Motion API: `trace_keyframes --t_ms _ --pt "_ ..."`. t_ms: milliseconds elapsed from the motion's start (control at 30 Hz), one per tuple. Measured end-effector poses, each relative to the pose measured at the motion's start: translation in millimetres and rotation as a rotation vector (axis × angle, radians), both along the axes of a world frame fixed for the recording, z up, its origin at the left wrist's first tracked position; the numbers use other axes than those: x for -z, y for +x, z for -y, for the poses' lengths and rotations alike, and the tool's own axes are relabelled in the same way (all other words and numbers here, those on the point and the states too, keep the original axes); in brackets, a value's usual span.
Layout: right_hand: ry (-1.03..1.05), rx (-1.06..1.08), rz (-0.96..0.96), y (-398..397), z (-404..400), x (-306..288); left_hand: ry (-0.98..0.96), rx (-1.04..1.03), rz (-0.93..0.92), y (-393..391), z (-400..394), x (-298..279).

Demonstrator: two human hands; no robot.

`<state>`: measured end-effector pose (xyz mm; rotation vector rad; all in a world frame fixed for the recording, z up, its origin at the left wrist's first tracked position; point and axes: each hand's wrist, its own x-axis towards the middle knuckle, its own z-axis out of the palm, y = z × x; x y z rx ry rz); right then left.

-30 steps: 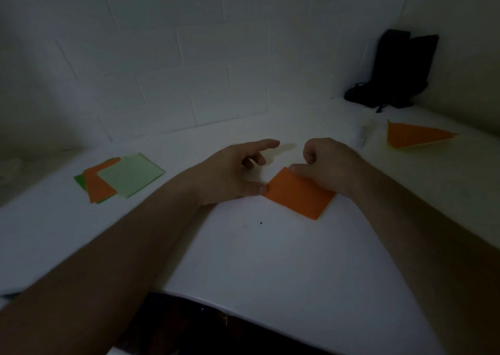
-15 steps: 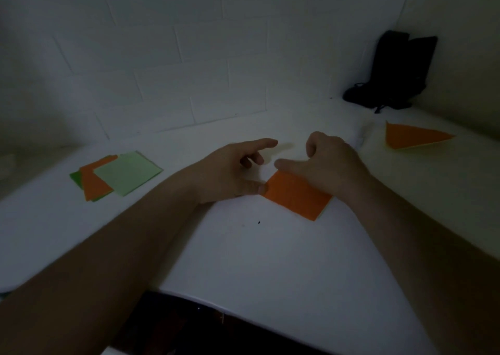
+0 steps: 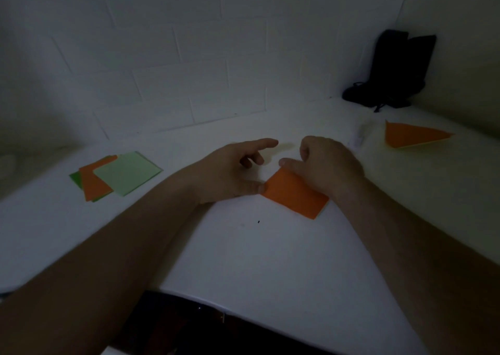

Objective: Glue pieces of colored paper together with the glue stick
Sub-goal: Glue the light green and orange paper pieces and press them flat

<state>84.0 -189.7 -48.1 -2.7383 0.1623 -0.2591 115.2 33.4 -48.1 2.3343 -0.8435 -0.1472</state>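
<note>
Orange square paper sheet (image 3: pixel 295 195) flat on white table (image 3: pixel 270 260), frame centre, pale sheet edge showing beneath. Left hand (image 3: pixel 230 173) spread, thumb touching left corner. Right hand (image 3: pixel 327 165) fingers curled, pressing top edge. Risk: uneven pressure slides layers, misaligning bond. Pale glue stick (image 3: pixel 359 135) upper right, blurred.

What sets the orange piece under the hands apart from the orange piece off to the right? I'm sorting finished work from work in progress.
The orange piece under the hands shows as a four-sided shape; the orange piece at right is a triangle. The first is touched by the left hand and the right hand; the second lies untouched, farther back. Both are orange with a pale edge showing underneath, flat on the white table.
</note>
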Motion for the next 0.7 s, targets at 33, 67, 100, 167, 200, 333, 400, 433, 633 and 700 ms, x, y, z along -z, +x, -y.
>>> trace_keyframes --t_ms 33,67,100,167,200,333,400,433,633,700 --pt "-0.005 -0.005 0.016 0 1 1 0.003 -0.001 -0.001 0 0 0" --pt "-0.007 -0.009 0.035 0 1 2 0.006 -0.004 -0.001 -1 0 -1" --pt "-0.001 -0.019 0.054 1 2 3 0.006 -0.007 -0.001 -1 0 -1" --pt "0.053 -0.046 0.087 -1 2 3 0.001 -0.010 -0.008 -3 1 -2" --pt "0.075 -0.057 0.103 -2 3 1 0.002 -0.011 -0.011 -3 1 -3" --pt "-0.077 -0.089 0.271 -12 -1 -7 0.013 -0.024 -0.022 -4 1 -4" --pt "-0.027 -0.142 0.223 -15 -7 -6 0.010 -0.032 -0.028 -5 2 -3" --pt "0.001 -0.168 0.156 -15 -11 -3 0.008 -0.034 -0.028 -5 3 -3" --pt "-0.020 -0.222 0.056 -15 -17 5 -0.016 -0.045 -0.080 -7 2 -3" --pt "-0.021 -0.237 0.018 -17 -19 4 -0.057 -0.059 -0.115 -6 2 -3"
